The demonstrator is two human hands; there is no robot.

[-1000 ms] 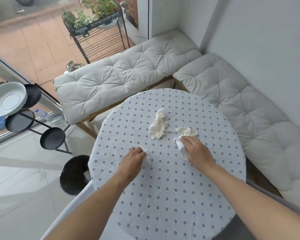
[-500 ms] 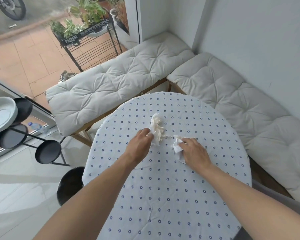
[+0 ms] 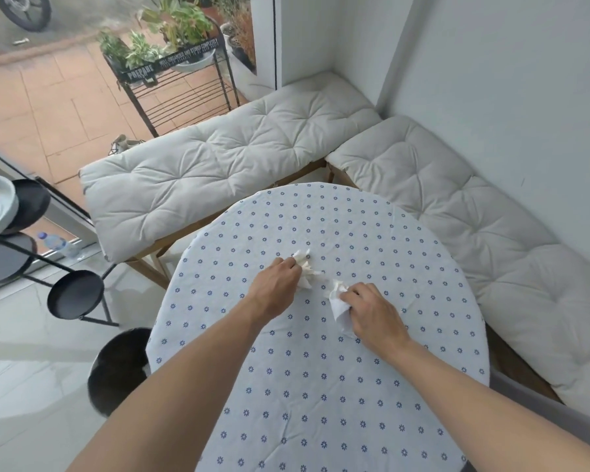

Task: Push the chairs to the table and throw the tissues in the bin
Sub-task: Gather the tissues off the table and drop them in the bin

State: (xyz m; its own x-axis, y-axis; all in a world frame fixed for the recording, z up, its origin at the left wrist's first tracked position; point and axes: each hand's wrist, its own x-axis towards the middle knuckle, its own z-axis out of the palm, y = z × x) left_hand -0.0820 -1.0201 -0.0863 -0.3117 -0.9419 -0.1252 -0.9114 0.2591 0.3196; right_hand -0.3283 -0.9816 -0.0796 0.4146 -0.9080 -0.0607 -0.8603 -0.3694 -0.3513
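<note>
One view only here, worn on the person's head, looking forward and steeply down over a round table (image 3: 321, 386) that fills the lower middle of the frame. It sits close: both forearms run in from the bottom edge, and the left hand (image 3: 276, 287) and right hand (image 3: 372, 315) land near the centre. Wide-angle bend curves the straight lines at the edges. Beyond the table the lens takes in the cushioned corner bench (image 3: 218, 172) and the wall on the right, floor and glass door on the left.
</note>
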